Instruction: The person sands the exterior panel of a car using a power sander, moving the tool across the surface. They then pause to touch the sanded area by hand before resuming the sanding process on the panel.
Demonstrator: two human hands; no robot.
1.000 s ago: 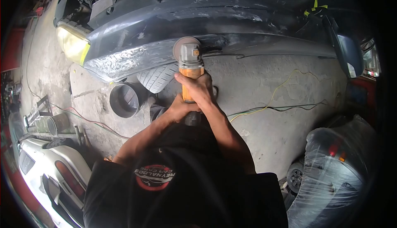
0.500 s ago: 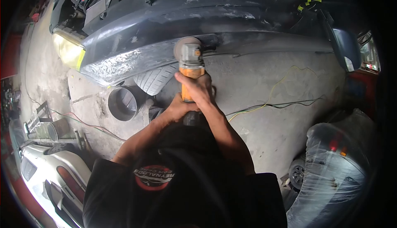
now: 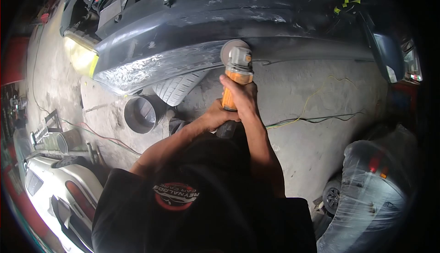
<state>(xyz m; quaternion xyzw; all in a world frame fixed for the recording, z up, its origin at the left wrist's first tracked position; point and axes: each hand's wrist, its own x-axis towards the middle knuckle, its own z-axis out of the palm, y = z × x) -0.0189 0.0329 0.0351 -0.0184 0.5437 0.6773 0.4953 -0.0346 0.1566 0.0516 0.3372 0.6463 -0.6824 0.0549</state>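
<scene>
An orange and grey angle grinder (image 3: 239, 75) points away from me, its round disc (image 3: 229, 51) against the dark car's side panel (image 3: 192, 33). My right hand (image 3: 243, 98) is wrapped round the grinder's orange body. Further back, my left hand (image 3: 214, 115) grips the rear of the tool near its dark end. Whitish, scuffed patches cover the panel left of the disc. Below the panel a tyre (image 3: 176, 88) shows. Whether the disc is spinning cannot be made out.
A metal bucket-like cylinder (image 3: 129, 115) stands on the concrete floor. Cables (image 3: 307, 119) cross the floor at right. A taped headlight (image 3: 81, 55) and side mirror (image 3: 389, 58) flank the panel. A white car (image 3: 82, 173) and a plastic-covered car (image 3: 366, 189) stand behind.
Both hands and the grinder have moved to the right along the panel, with the disc further from the headlight. The whole view has also shifted slightly.
</scene>
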